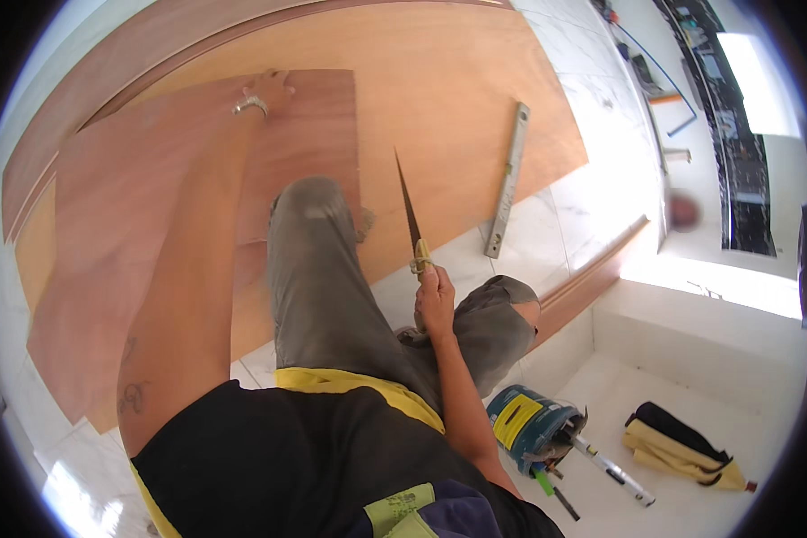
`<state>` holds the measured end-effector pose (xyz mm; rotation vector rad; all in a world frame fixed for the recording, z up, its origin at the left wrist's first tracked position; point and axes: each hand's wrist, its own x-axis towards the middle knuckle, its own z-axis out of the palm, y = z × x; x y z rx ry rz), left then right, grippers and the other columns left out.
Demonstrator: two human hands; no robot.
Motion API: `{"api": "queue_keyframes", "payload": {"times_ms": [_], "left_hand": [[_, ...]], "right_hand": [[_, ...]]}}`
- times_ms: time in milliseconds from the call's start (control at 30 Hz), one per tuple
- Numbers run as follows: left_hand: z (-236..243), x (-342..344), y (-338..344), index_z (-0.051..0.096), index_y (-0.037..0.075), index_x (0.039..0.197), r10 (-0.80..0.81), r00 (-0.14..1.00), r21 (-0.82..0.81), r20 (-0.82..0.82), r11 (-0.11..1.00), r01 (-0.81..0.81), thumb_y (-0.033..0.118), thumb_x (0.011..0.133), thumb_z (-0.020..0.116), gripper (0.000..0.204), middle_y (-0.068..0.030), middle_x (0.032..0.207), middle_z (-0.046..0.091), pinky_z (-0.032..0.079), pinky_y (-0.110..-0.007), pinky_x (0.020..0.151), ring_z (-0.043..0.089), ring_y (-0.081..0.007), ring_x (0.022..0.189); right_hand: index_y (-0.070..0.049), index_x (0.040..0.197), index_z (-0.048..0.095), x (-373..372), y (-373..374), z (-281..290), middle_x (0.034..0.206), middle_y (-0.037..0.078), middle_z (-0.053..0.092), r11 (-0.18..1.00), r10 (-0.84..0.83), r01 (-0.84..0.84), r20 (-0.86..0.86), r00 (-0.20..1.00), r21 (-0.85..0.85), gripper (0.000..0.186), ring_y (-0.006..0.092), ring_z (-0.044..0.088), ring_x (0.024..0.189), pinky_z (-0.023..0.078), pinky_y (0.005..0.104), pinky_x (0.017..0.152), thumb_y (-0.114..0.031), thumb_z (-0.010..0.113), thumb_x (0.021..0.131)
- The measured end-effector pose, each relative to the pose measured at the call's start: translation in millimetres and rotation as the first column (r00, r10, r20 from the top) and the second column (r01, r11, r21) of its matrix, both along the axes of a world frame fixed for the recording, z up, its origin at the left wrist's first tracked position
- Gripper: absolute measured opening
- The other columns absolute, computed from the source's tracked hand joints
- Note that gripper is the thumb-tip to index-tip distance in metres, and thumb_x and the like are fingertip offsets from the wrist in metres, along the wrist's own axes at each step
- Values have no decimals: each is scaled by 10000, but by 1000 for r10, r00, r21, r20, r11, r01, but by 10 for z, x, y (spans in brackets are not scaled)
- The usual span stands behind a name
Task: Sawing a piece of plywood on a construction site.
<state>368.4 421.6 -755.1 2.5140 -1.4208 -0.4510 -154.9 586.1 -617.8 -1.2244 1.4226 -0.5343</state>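
Bright, whitish light glares off the floor point(85, 498) to the lower left of the right hand's fingers point(434, 280) and burns out a rectangle point(758, 85) far to their upper right, past a blurred reddish blob point(684, 212), while fisheye distortion bends edges toward black corners.

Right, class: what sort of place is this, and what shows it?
Probably a room being built or renovated: wooden sheets cover part of the tiled floor, a handsaw is in the right hand, and a spirit level lies partly on the sheets.

Slim tapered saw point(412, 222), tip pointing forward, reddish-brown panel point(300, 143) lying flat to its left
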Motion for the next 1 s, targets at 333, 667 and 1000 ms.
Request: {"api": "queue_keyframes", "payload": {"times_ms": [333,667,1000], "left_hand": [[-65,-1138,3140,319,270,1578,352,924,-100,148,935,-340,482,1024,419,602,-74,1684,160,81,-720,1165,117,-393,1541],[347,-1268,2996,118,237,1626,498,865,356,-63,821,-447,554,910,591,915,-141,1697,-4,210,-719,1141,23,-460,1536],[267,-826,2760,279,2,1546,171,984,539,38,826,-164,658,838,644,1031,-298,1589,281,277,-485,1202,285,-456,1471]], "right_hand": [[-80,991,566,393,-231,-302,598,-25,417,968,251,-251,79,965,-8,306,62,412,455,337,221,406,-358,467,1072],[-100,1013,538,335,-301,-314,604,-13,429,949,312,-313,197,930,-27,315,85,425,440,362,256,386,-410,498,1047],[-22,1083,603,187,-326,-516,667,-17,479,988,135,-104,310,941,-113,296,68,452,523,350,280,463,-300,522,1021]]}}
